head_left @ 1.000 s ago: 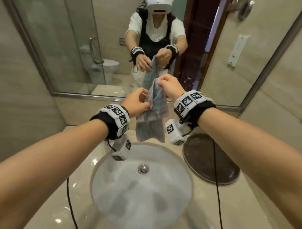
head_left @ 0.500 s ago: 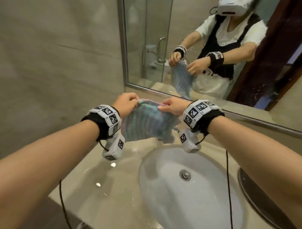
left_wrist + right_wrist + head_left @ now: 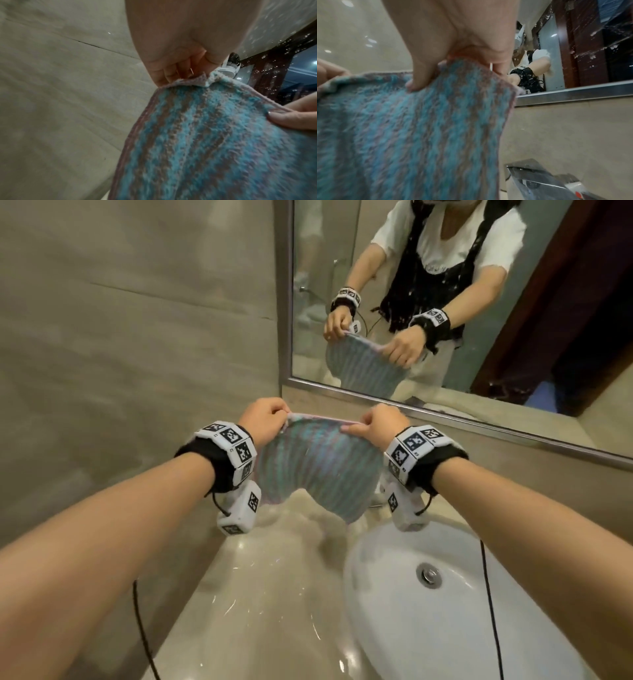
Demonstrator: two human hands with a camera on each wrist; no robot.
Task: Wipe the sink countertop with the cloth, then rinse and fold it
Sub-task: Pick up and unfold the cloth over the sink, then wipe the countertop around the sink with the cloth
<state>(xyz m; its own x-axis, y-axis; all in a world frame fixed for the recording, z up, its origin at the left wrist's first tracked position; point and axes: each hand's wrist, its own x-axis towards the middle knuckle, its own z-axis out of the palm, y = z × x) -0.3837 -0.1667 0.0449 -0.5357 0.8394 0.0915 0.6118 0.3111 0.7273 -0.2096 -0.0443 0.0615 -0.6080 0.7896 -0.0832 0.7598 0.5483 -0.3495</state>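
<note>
**Ana:** Beige stone countertop (image 3: 260, 604) runs along the wall left of the white sink basin (image 3: 445, 604), under the mirror (image 3: 445, 302). From the head view, where is the cloth?

**Ben:** The striped blue-and-grey cloth (image 3: 318, 470) hangs in the air over the back of the countertop, just left of the basin. The left hand (image 3: 262, 419) pinches one top corner and the right hand (image 3: 380, 424) the other, fingers curled, so the top edge runs taut from hand to hand, across the person's front. The body of the cloth drops below both hands; whether its lower hem touches the stone, the view does not settle.

**Ana:** And the left wrist view?

**Ben:** The left hand's fingers (image 3: 164, 73) are bunched on the hemmed corner of the cloth (image 3: 214, 142), which falls away beneath them. The right hand's thumb shows at the far corner.

**Ana:** The right wrist view?

**Ben:** Same again: the thumb (image 3: 419, 79) presses the cloth (image 3: 419, 128) against the curled fingers. A chrome tap (image 3: 539, 180) sits below and to the right.

**Ana:** So the next move?

**Ben:** Judging by the spread hold, either lowering it flat or folding it; both hands are equally placed, and the bare countertop lies straight below.
</note>
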